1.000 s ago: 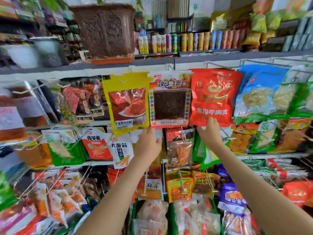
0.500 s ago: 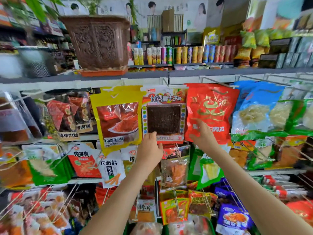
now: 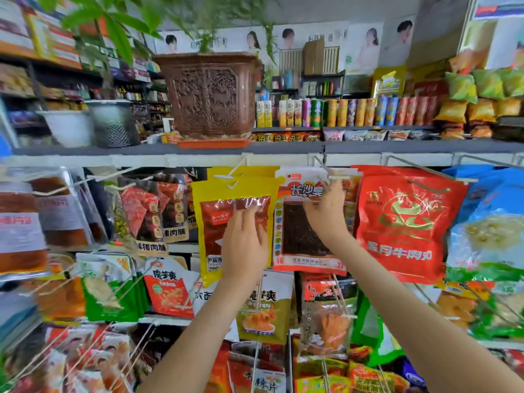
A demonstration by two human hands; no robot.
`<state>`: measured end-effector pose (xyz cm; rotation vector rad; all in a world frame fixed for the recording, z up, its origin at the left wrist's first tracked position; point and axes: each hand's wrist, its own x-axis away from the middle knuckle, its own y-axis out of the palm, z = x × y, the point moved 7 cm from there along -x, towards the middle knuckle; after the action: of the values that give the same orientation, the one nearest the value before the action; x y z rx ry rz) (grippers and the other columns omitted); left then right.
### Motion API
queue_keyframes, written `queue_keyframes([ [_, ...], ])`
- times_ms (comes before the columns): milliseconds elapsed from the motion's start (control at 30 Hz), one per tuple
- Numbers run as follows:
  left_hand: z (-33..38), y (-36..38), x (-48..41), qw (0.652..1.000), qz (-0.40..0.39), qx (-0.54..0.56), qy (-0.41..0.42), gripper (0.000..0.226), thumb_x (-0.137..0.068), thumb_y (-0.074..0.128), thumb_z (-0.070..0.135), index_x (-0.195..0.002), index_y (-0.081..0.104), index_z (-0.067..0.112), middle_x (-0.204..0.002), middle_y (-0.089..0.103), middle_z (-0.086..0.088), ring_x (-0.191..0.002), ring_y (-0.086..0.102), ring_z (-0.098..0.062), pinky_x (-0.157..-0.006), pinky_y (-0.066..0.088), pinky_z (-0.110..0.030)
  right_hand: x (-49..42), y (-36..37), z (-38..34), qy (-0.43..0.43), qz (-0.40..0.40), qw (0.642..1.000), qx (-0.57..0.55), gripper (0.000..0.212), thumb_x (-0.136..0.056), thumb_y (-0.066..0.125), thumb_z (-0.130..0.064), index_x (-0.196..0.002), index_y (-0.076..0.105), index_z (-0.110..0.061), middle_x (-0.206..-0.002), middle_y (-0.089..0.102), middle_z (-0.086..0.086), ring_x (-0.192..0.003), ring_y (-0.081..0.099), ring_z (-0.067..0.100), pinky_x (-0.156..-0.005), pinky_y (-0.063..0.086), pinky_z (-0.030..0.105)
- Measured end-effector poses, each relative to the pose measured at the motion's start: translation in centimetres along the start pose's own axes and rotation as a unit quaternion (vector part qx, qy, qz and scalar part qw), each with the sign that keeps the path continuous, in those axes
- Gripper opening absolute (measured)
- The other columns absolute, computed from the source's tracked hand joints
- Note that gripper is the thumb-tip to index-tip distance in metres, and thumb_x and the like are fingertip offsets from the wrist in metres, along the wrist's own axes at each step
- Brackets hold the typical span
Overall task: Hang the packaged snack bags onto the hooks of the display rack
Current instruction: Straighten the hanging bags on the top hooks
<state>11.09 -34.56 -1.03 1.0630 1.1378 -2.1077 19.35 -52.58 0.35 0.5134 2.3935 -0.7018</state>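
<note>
The step in hand looks like seating a bag on its peg. The right hand (image 3: pixel 326 219) is raised in front of the red-bordered snack bag (image 3: pixel 300 236) with the dark window, fingertips up at the bag's header, just under the wire hook (image 3: pixel 323 165) at that bag's 12 o'clock. The back of the hand faces the camera, so I cannot tell whether the fingers pinch the header or only touch it. The left hand (image 3: pixel 245 245) lies with fingers straight and slightly spread, flat on the front of the yellow snack bag (image 3: pixel 215 222), which hangs just at 9 o'clock of the red-bordered one from a second hook (image 3: pixel 239 165). Both bags sit in the top row of the display rack, under the grey shelf (image 3: pixel 113 151) that carries a carved brown planter (image 3: pixel 208 95). By my reading, the next move calls for making sure the header hole is over the hook's tip, then sliding the bag back along the wire while the left hand keeps the neighbour from swinging in. Counted: two hands and two yellow bags, one behind the other. There is one red-bordered bag for certain, with an edge behind it that may be a second. At its 3 o'clock hang two large red bags (image 3: pixel 405 222), one behind the other. The blue bags (image 3: pixel 487 217) beyond them are too blurred to count, and there is one planter.
</note>
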Motion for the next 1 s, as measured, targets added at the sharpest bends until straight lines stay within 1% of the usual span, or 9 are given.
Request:
queue_keyframes([
  [67, -2.2, -1.3, -0.3, 0.998, 0.043, -0.031, -0.015, 0.038, -0.081, 0.064, 0.006, -0.117, 0.052, 0.009, -0.104, 0.056, -0.009, -0.096, 0.054, -0.025, -0.081, 0.048, -0.034, 1.7, 2.0, 0.0, 0.056, -0.003, 0.993, -0.104, 0.084, -0.082, 0.065, -0.005, -0.145, 0.010, -0.012, -0.147, 0.023, 0.012, -0.135, 0.028, 0.027, -0.106, 0.037, 0.044],
  [133, -5.1, -2.1, -0.6, 0.995, 0.056, -0.058, -0.051, 0.043, -0.079, 0.066, 0.007, -0.119, 0.051, 0.002, -0.109, 0.053, -0.015, -0.101, 0.053, -0.031, -0.087, 0.046, -0.041, 2.8, 3.6, -0.4, 0.108, -0.017, 0.976, -0.188, 0.092, -0.083, 0.065, -0.005, -0.146, 0.000, -0.020, -0.145, 0.028, 0.005, -0.131, 0.034, 0.019, -0.099, 0.039, 0.029],
  [267, -9.2, -2.4, -0.8, 0.994, -0.001, -0.066, -0.085, 0.057, -0.080, 0.069, 0.014, -0.128, 0.041, 0.001, -0.123, 0.043, -0.019, -0.114, 0.046, -0.035, -0.094, 0.043, -0.043, 4.0, 7.1, -2.3, 0.114, -0.114, 0.973, -0.165, 0.087, -0.083, 0.067, -0.011, -0.146, 0.006, -0.014, -0.127, 0.043, 0.003, -0.121, 0.043, 0.017, -0.094, 0.039, 0.025],
  [367, -11.1, -3.1, -0.8, 0.993, -0.042, -0.028, -0.106, 0.052, -0.088, 0.060, 0.019, -0.134, 0.039, 0.006, -0.130, 0.040, -0.013, -0.120, 0.043, -0.029, -0.096, 0.041, -0.039, 4.6, 7.3, -4.3, 0.085, 0.007, 0.993, -0.075, 0.071, -0.072, 0.078, -0.017, -0.127, 0.036, -0.005, -0.107, 0.045, 0.005, -0.108, 0.047, 0.024, -0.087, 0.037, 0.028],
  [467, -12.7, -5.0, -0.6, 0.996, -0.015, -0.007, -0.088, 0.044, -0.090, 0.055, 0.019, -0.131, 0.042, 0.008, -0.126, 0.045, -0.011, -0.114, 0.049, -0.028, -0.090, 0.048, -0.041, 6.0, 7.6, -6.1, 0.088, 0.099, 0.988, 0.080, 0.066, -0.068, 0.080, -0.032, -0.112, 0.042, -0.002, -0.111, 0.045, 0.015, -0.106, 0.044, 0.033, -0.084, 0.038, 0.043],
  [633, -15.9, -8.4, -0.1, 0.995, 0.051, 0.040, -0.078, 0.036, -0.088, 0.057, 0.008, -0.122, 0.049, 0.003, -0.114, 0.050, -0.013, -0.101, 0.054, -0.025, -0.082, 0.048, -0.030, 8.4, 10.8, -7.1, 0.089, 0.082, 0.980, 0.160, 0.083, -0.073, 0.075, -0.032, -0.137, 0.029, -0.005, -0.148, 0.016, 0.023, -0.134, 0.021, 0.040, -0.104, 0.022, 0.055],
  [767, -18.8, -9.7, 0.3, 0.989, 0.096, 0.012, -0.115, 0.052, -0.080, 0.070, 0.015, -0.123, 0.043, 0.001, -0.112, 0.045, -0.020, -0.097, 0.050, -0.031, -0.079, 0.050, -0.039, 9.0, 12.7, -7.8, 0.069, 0.064, 0.977, 0.191, 0.091, -0.077, 0.071, -0.035, -0.145, 0.016, -0.013, -0.153, -0.009, 0.023, -0.141, 0.004, 0.040, -0.110, 0.013, 0.054],
  [867, -20.1, -8.8, -0.3, 0.989, 0.040, -0.084, -0.115, 0.082, -0.075, 0.074, 0.037, -0.139, 0.031, 0.010, -0.127, 0.039, -0.024, -0.111, 0.043, -0.036, -0.089, 0.044, -0.043, 8.6, 13.0, -7.4, 0.076, 0.053, 0.977, 0.195, 0.091, -0.079, 0.070, -0.032, -0.147, 0.011, -0.021, -0.152, -0.013, 0.023, -0.141, 0.000, 0.039, -0.111, 0.010, 0.052],
  [1000, -20.7, -6.3, -1.2, 0.984, -0.069, -0.133, -0.101, 0.081, -0.084, 0.060, 0.047, -0.149, 0.018, 0.023, -0.148, 0.022, -0.021, -0.133, 0.026, -0.038, -0.106, 0.032, -0.048, 7.8, 13.0, -6.7, 0.092, 0.030, 0.975, 0.201, 0.092, -0.082, 0.068, -0.030, -0.147, 0.004, -0.030, -0.151, -0.018, 0.022, -0.141, -0.010, 0.036, -0.112, 0.005, 0.052],
])
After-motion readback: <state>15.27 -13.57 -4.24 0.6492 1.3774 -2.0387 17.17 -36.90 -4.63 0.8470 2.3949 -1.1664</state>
